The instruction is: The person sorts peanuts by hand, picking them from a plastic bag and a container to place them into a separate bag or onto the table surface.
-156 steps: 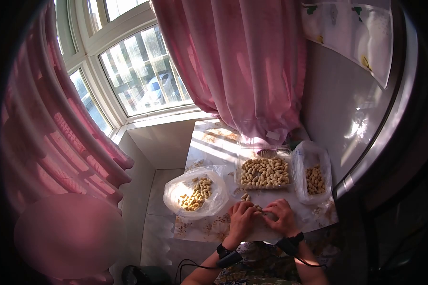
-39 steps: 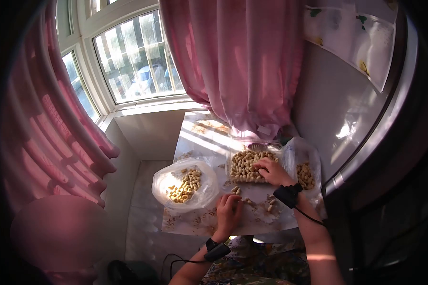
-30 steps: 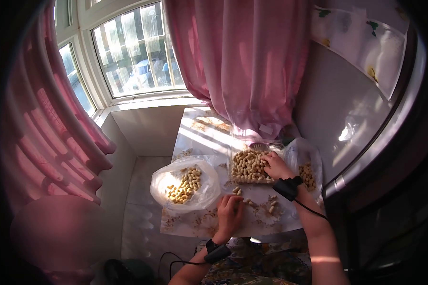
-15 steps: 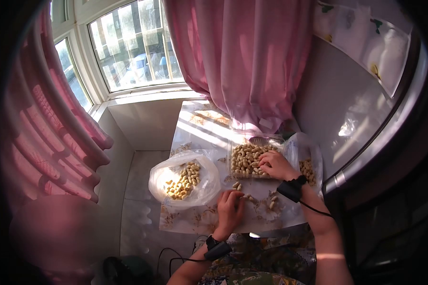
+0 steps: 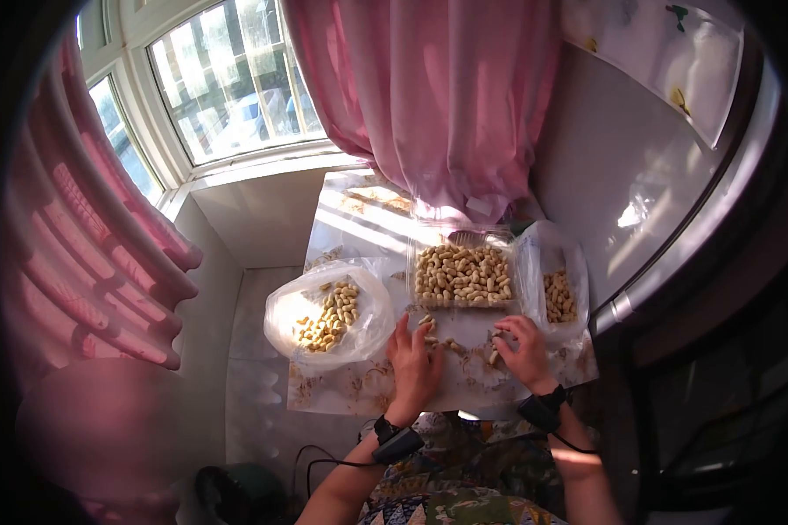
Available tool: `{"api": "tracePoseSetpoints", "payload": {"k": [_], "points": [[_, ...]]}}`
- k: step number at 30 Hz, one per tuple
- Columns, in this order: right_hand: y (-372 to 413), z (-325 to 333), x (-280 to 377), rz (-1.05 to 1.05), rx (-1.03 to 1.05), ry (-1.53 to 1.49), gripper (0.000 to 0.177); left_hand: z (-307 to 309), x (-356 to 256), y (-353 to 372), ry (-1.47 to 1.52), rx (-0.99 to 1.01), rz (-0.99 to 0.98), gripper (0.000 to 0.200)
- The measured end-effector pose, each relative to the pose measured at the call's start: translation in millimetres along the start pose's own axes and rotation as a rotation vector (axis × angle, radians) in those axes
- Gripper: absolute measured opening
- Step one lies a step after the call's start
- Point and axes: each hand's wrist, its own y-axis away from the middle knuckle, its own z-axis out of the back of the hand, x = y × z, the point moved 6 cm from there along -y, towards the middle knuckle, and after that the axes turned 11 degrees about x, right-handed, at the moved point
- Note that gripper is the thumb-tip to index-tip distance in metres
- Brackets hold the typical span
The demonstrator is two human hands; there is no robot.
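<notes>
My left hand (image 5: 414, 366) lies over the front of the table with its fingers spread, its tips beside a few loose peanuts (image 5: 428, 328). My right hand (image 5: 524, 354) is at the right front, thumb and fingers curved and apart around another small group of loose peanuts (image 5: 496, 348); it partly covers them. Beyond both hands a clear plastic box (image 5: 464, 304) holds a heap of unshelled peanuts (image 5: 462, 273). To the left is an open white plastic bag (image 5: 372, 319) with peanuts (image 5: 333, 319) inside. A second plastic bag (image 5: 547, 241), also with peanuts (image 5: 559, 297), stands right of the box.
The patterned table (image 5: 315, 389) meets a pink curtain (image 5: 429, 96) at the back and a grey panel (image 5: 622, 166) on the right. A window (image 5: 236, 87) lets sunlight onto the back left. Cabled black devices (image 5: 397, 444) are strapped to both wrists.
My right hand has left the peanut box and come down to the loose peanuts at the right front. My left hand's fingers have spread out. The view has shifted slightly.
</notes>
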Motion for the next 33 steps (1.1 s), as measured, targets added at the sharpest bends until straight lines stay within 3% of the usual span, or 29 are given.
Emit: {"api": "tracePoseSetpoints", "payload": {"k": [4,10,12,13,15,19,26,28,33], "points": [[12.8,-15.0,-14.9,-0.007,-0.006,0.109,0.038,-4.7,-5.1,-1.7,-0.125,0.044,-0.033,0.054],[8.7,-36.0,5.4,-0.072,0.142,-0.049,0.05,-6.7,1.0,-0.6,0.067,0.204,-0.073,0.051],[2.6,-40.1,14.2,0.071,0.076,0.002,0.054,-1.2,9.7,0.4,0.378,0.131,0.005,0.04],[-0.9,-43.9,15.1,0.073,0.076,-0.003,0.054,0.0,9.6,0.7,0.373,0.131,0.006,0.04],[-9.5,-48.4,18.1,0.048,0.053,-0.066,0.061,4.0,19.1,3.5,0.661,0.033,0.122,0.029],[-21.7,-64.2,18.1,0.119,0.079,0.106,0.077,13.3,18.0,1.0,0.558,-0.038,0.049,0.027],[-25.8,-87.1,51.1,0.257,0.147,0.2,0.069,14.3,21.7,0.5,0.674,-0.061,0.055,0.028],[-27.9,-92.6,62.0,0.347,0.141,0.201,0.053,14.1,21.8,0.7,0.712,-0.069,0.061,0.029],[-31.0,-100.7,63.0,0.419,0.165,0.141,0.04,15.6,20.6,0.8,0.688,-0.089,0.087,0.026]]}}
